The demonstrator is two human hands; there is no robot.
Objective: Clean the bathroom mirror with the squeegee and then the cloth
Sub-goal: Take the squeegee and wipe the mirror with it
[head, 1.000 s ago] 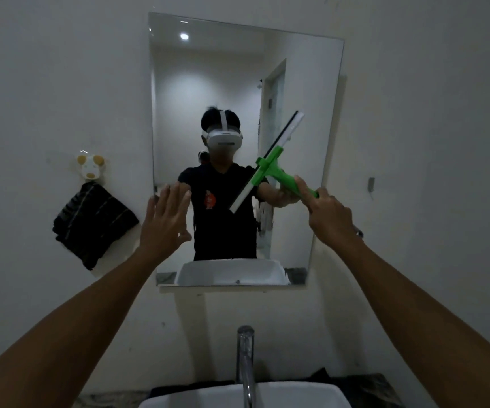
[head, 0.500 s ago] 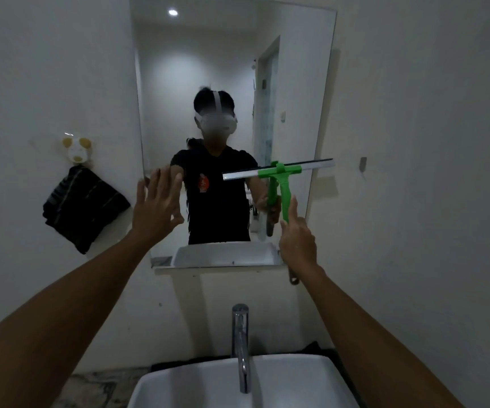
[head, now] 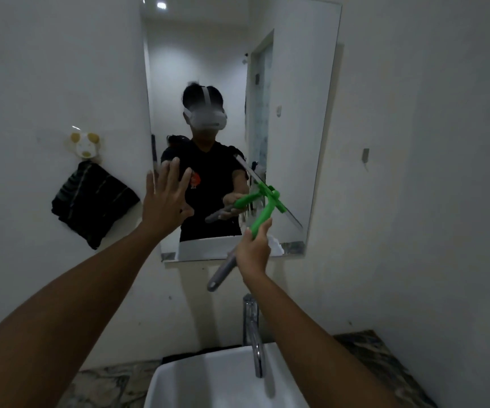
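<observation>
Right hand (head: 252,251) grip is clamped around the squeegee (head: 263,212) handle, blade angled on the mirror (head: 302,113) toward 5 o'clock; left hand (head: 165,201) grip is spread flat.

left arm: stretched forward and up, bare forearm | left hand (head: 165,198): raised, palm forward, fingers straight and slightly spread, holding nothing | right arm: reaching forward, bare, wrist angled up | right hand (head: 252,251): fist wrapped around a handle, knuckles toward camera, thumb extended along it
</observation>
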